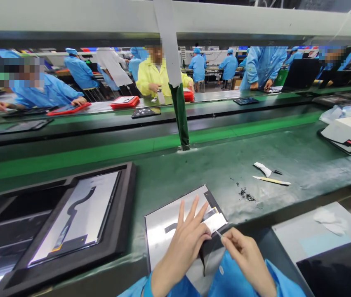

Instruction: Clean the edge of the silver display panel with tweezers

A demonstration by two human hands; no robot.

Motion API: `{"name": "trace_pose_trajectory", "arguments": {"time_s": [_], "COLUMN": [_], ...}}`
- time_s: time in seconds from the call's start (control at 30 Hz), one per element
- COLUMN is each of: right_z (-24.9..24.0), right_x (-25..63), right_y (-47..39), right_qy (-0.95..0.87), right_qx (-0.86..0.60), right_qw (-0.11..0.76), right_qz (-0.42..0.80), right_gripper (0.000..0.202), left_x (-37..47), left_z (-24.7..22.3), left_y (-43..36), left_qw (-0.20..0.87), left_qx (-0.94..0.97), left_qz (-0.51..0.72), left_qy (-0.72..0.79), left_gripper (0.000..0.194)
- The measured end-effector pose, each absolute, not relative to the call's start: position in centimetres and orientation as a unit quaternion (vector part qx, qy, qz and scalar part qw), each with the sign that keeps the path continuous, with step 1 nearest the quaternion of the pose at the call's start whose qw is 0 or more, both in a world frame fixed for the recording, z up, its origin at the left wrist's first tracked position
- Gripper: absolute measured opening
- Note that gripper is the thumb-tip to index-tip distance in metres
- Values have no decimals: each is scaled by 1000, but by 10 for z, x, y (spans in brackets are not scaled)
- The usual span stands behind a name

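Note:
A silver-backed display panel (158, 243) lies at the front edge of the green bench, with a dark flex cable (170, 227) across its back. My left hand (184, 237) rests on the panel, several fingers stretched out and spread, the thumb and index finger bent near a white strip (216, 222) at the right edge. Between the fingertips of my right hand (245, 251) is a thin pointed tool (219, 234). Its tip touches or nearly touches the panel's right edge by the strip. The rest of the tool is hidden by my fingers.
At left, a black foam tray (126, 206) holds another display panel (97, 206). Black scraps (247, 195), a yellow-handled blade (271, 180) and a white-wrapped tool (263, 169) lie at right. A green-wrapped post (181, 119) stands ahead. Co-workers sit across the conveyor line.

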State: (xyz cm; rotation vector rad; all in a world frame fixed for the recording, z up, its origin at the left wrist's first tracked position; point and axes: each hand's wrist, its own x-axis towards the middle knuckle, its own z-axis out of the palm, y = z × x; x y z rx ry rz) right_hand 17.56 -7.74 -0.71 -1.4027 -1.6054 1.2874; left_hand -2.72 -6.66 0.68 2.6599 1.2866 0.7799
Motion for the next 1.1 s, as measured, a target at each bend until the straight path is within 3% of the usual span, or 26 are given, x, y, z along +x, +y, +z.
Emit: {"name": "trace_pose_trajectory", "arguments": {"time_s": [0.17, 0.33, 0.57, 0.67, 0.9, 1.1], "right_z": [-25, -29, -47, -46, -33, -34], "right_x": [170, 171, 157, 156, 166, 161], "right_y": [-92, -83, -89, -94, -87, -90], "right_qy": [-635, -548, -347, -361, -447, -418], "right_qx": [-518, -472, -425, -435, -448, -459], "right_qw": [296, 311, 347, 341, 338, 328], "right_qz": [491, 617, 761, 751, 697, 712], "right_gripper": [40, 52, 58, 61, 59, 60], "left_x": [-19, -17, -18, -8, -13, -14], "left_z": [14, 6, -10, -7, 4, -8], "left_y": [-53, -42, -80, -79, -46, -81], "left_qw": [77, 118, -5, -38, 74, 4], "left_qx": [887, 876, 861, 882, 879, 867], "left_qz": [224, 202, 195, 183, 178, 187], "left_qy": [396, 422, 469, 433, 436, 463], "left_gripper": [21, 20, 25, 18, 19, 25]}}
